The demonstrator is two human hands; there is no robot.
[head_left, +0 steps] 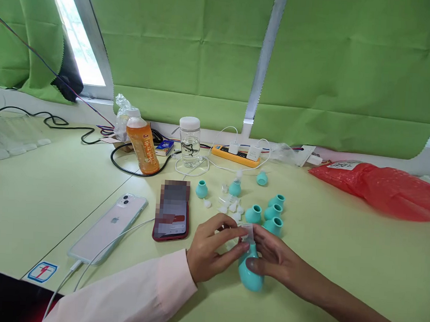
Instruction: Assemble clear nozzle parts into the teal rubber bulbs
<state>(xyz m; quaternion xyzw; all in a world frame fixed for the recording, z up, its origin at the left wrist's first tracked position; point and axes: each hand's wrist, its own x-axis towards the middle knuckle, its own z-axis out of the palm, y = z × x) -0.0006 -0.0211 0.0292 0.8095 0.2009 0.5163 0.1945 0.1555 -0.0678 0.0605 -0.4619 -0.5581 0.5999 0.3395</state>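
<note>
My right hand (280, 259) is wrapped round a teal rubber bulb (250, 278), which stands tilted with its neck upward. At that neck, the fingers of my left hand (209, 248) are closed on a small clear plastic piece (247, 230). Fingers partly hide where the piece and the neck meet, so I cannot tell if it is seated. Just beyond my hands lie several small white and clear plastic parts (234, 207). Around them are several more teal bulbs (253, 214) with open necks, and one teal bulb (235, 187) has a clear piece on top.
Left of my hands lie a dark red-cased phone (176, 229) and a pale phone (109, 227) with a white cable. Farther back stand an orange drink bottle (143, 147), a clear water bottle (189, 145) and a yellow power strip (233, 157). A red plastic bag (381, 188) lies at right.
</note>
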